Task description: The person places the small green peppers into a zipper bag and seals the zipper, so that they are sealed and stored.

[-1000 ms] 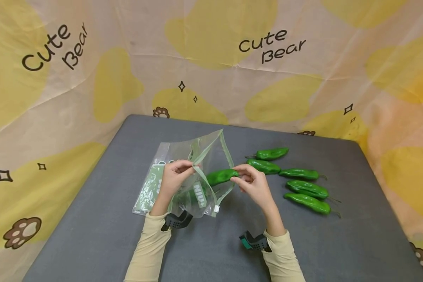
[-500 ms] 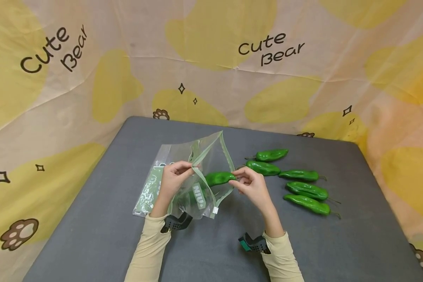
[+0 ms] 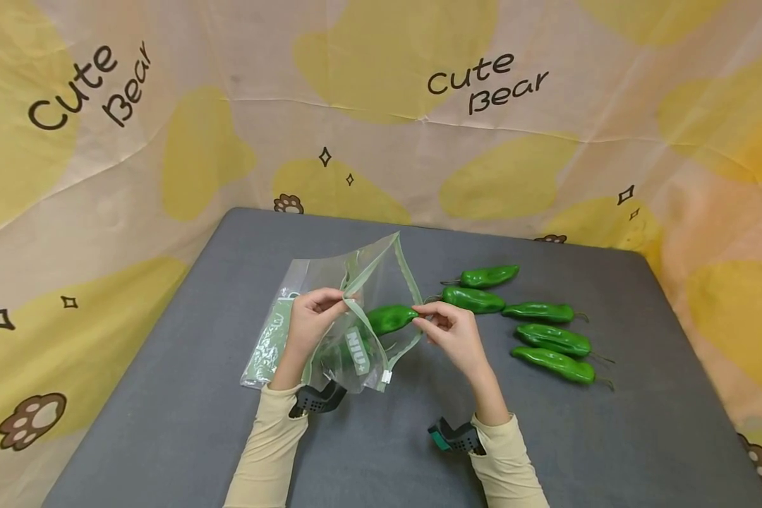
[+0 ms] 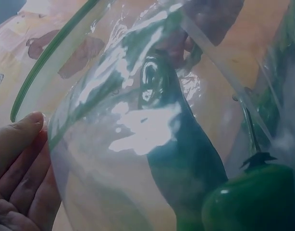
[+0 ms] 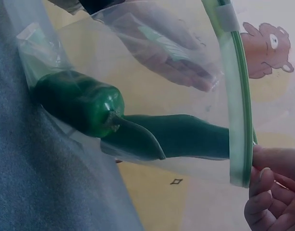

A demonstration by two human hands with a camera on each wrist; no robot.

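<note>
Our right hand (image 3: 454, 331) pinches the outer end of a pepper (image 3: 390, 319) between thumb and fingertips, while our left hand (image 3: 314, 323) pinches the near rim of a clear bag (image 3: 358, 351) and holds its mouth spread. Over the last second, our right hand has moved left and the pepper has slid farther past the green-edged rim; we judge it nearly all inside, lacking only our release. The left hand's hold on the rim looks unchanged. The right wrist view shows a second pepper (image 5: 75, 103) lying lower in the bag, stem toward the mouth. A white slider (image 3: 386, 377) sits at the rim's near corner. Beyond our right hand, five loose peppers (image 3: 554, 341) lie on the gray tabletop (image 3: 165, 395), where they lay a moment ago. Behind everything hangs a yellow-patterned cloth (image 3: 368, 70) lettered "Cute Bear."
</note>
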